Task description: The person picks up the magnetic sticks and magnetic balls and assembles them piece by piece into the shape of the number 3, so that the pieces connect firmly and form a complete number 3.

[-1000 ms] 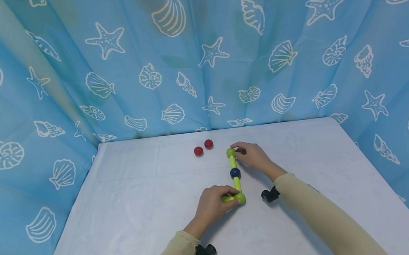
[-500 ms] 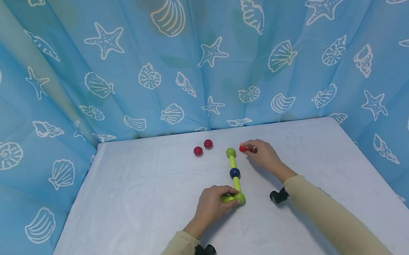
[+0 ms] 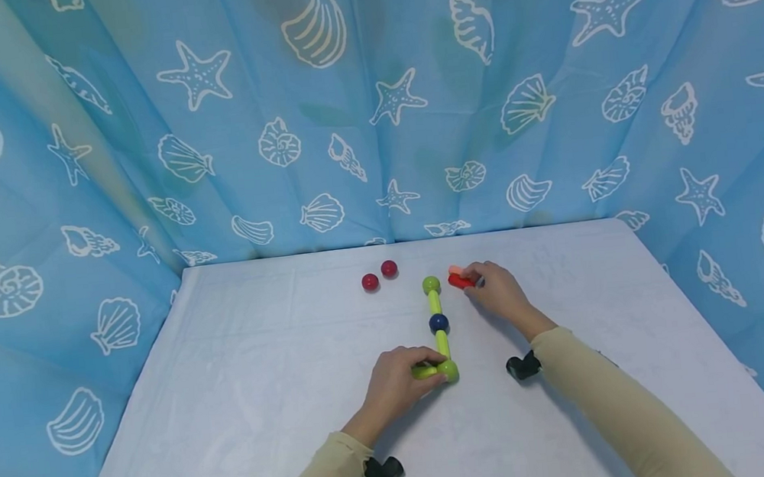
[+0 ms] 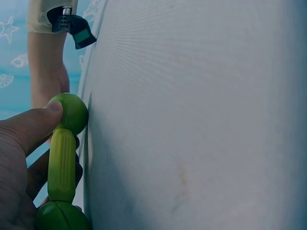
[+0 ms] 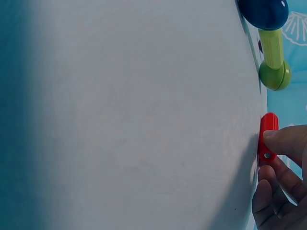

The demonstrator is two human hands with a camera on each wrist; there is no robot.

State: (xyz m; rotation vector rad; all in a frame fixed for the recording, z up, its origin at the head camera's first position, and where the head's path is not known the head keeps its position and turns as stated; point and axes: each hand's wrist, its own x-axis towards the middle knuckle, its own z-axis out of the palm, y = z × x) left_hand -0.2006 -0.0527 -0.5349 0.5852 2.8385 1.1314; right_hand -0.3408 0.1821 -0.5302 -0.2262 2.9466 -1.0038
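Note:
A chain of lime rods (image 3: pixel 435 302) and balls runs away from me on the table, a dark blue ball (image 3: pixel 438 323) in its middle and a green ball (image 3: pixel 431 285) at its far end. At the near corner my left hand (image 3: pixel 396 387) pinches the green corner ball (image 4: pixel 72 112), thumb on top of it. A ribbed lime rod (image 4: pixel 62 165) extends from that ball under the hand to another green ball (image 4: pixel 62 216). Right of the far end, my right hand (image 3: pixel 496 289) pinches a red rod (image 5: pixel 268 136) close over the table. An orange rod (image 3: pixel 456 270) shows beside the red one.
Two red balls (image 3: pixel 370 282) lie near the back of the white-covered table (image 3: pixel 264 373), left of the chain. A blue curtain (image 3: pixel 357 118) with shell prints hangs behind. Black wrist cameras (image 3: pixel 384 472) hang under both sleeves.
My right hand has left the far green ball and moved right. Red and orange rods have come into view at its fingertips. The left hand and chain have stayed put.

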